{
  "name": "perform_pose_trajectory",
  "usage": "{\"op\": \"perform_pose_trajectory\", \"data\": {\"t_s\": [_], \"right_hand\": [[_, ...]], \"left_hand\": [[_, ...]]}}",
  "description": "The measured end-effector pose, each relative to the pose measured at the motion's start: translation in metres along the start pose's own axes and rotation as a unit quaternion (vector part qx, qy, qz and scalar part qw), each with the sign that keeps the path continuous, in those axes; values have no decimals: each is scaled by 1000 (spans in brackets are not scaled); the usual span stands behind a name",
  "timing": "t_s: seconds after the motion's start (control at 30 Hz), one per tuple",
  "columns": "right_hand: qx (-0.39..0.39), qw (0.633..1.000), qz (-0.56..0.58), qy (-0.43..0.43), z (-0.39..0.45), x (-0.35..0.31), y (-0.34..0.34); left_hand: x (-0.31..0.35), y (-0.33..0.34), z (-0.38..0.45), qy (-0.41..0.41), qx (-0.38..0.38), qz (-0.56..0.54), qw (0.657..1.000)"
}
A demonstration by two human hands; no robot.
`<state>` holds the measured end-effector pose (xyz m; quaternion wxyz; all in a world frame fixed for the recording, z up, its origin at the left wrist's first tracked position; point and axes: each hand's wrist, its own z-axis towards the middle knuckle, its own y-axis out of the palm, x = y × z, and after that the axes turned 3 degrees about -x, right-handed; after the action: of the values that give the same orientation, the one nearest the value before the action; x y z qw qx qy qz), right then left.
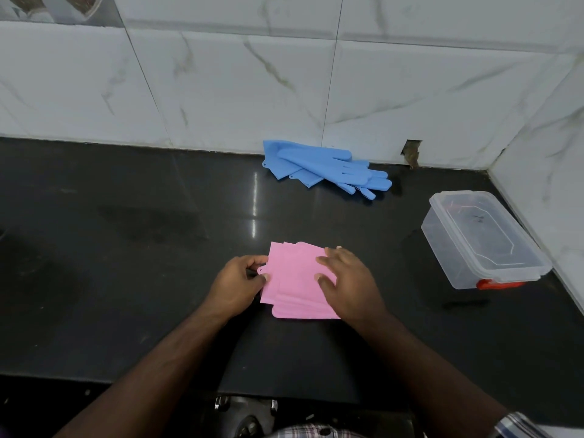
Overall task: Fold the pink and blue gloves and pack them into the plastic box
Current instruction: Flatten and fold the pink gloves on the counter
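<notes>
The pink gloves (292,279) lie folded in a flat stack on the black counter (126,248), near its front middle. My left hand (237,284) pinches the stack's left edge between thumb and fingers. My right hand (346,281) lies flat on the stack's right side with straight fingers pressing it down. The blue gloves (319,167) lie unfolded, one on the other, at the back of the counter by the wall. The clear plastic box (483,240) with a red clasp stands open and without a lid at the right.
White marble-look tiled walls (221,90) close off the back and the right side of the counter. A small hole (410,153) shows in the wall's base. The counter's front edge runs just below my forearms.
</notes>
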<state>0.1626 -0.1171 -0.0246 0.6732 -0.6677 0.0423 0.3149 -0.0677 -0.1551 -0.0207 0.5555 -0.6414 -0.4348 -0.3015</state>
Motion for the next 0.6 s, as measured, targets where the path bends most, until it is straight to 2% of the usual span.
{"op": "perform_pose_trajectory", "data": {"t_s": [0.13, 0.47, 0.53, 0.6], "right_hand": [[-80, 995, -59, -16, -5, -4, 14], [-129, 977, -167, -37, -9, -18, 20], [-123, 976, -175, -37, -10, -20, 22], [-112, 976, -183, -36, -10, -22, 25]], "left_hand": [[-4, 1, 0, -3, 0, 3, 1000], [1, 2, -5, 31, 6, 37, 999], [8, 8, -10, 78, 63, 128, 987], [15, 18, -16, 134, 107, 251, 953]]}}
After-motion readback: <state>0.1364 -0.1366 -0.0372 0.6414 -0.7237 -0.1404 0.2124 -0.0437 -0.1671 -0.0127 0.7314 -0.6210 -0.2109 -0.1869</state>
